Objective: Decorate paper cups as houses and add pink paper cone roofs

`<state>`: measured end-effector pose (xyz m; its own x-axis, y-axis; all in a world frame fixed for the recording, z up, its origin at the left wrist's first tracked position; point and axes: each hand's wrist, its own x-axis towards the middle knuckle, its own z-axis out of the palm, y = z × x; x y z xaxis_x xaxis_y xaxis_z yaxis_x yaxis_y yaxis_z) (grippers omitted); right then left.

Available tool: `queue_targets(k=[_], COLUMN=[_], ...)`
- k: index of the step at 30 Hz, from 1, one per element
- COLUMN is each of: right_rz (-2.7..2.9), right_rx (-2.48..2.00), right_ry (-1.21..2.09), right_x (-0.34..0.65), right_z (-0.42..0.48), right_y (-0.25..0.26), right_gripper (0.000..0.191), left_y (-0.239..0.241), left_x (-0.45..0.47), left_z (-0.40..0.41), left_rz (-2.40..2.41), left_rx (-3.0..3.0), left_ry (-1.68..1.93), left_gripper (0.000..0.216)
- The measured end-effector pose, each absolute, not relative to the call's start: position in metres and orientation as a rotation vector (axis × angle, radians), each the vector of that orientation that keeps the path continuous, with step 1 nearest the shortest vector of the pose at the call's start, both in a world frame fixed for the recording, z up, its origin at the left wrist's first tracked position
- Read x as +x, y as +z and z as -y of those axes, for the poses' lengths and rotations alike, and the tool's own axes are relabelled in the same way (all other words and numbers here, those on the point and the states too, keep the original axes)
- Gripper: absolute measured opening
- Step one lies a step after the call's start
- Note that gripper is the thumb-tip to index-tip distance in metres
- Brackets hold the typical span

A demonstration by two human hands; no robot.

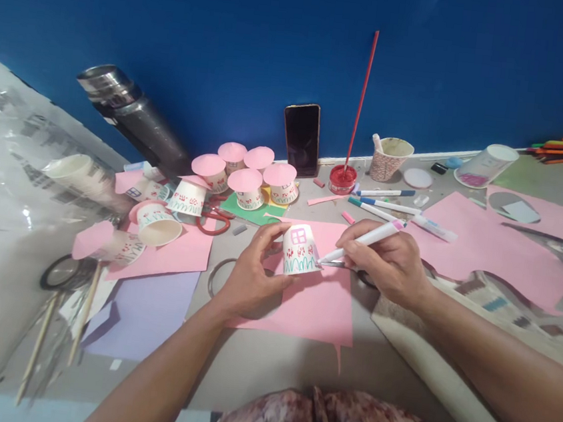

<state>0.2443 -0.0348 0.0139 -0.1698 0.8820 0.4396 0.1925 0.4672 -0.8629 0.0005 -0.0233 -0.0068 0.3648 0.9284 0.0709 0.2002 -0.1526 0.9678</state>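
A blue wall (228,44) rises behind a crowded grey table (249,369). The left hand (257,275) is curled around a small paper cup (293,251), wide rim downward, thumb low by the rim and fingers near the narrower end. The right hand (389,263) pinches a white marker (367,241), its tip at the cup's lower right edge; whether it touches cannot be told. A hard squeeze from the left hand could dent the thin wall, and fingers brushing the drawn pattern might smear any ink that is wet. A slip of the marker past the rim would likely streak the pink sheet (316,309) beneath both hands. Beyond the left hand, pink-topped cups (245,180) stand close together; a careless reach there could topple one. Beyond the right hand lie loose pens (387,192), apt to roll if bumped, and past the marker a small red pot (342,181) holds a tall red stick (360,105); a knock to that stick might tip the pot and spill what is inside.
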Motion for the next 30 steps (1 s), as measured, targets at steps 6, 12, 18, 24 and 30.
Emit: queue_targets(k=[6,12,18,24,30], right_rz=[1.707,1.721,1.74,1.673,1.629], right_rx=[-0.947,-0.974,-1.0,-0.995,-1.017], right_ry=[0.857,0.873,0.915,0.841,0.848], right_x=[0.243,0.2436,0.2436,0.2458,0.2451], right_z=[0.0358,0.0346,0.0349,0.0329,0.0339], right_y=[0.0148,0.0151,0.0161,0.0156,0.0142], right_gripper=[0.02,0.021,0.02,0.027,0.03], left_y=[-0.0045,-0.0063,-0.0069,-0.0051,-0.006], left_x=[0.0019,-0.0002,-0.0004,0.0011,0.0006], left_z=[0.0242,0.0234,0.0238,0.0244,0.0245], left_rz=[-1.05,-1.04,-1.047,-1.058,-1.049], left_rx=[1.602,1.62,1.634,1.6,1.567], left_ry=[0.894,0.871,0.879,0.885,0.878], left_gripper=[0.07,0.07,0.069,0.068,0.068])
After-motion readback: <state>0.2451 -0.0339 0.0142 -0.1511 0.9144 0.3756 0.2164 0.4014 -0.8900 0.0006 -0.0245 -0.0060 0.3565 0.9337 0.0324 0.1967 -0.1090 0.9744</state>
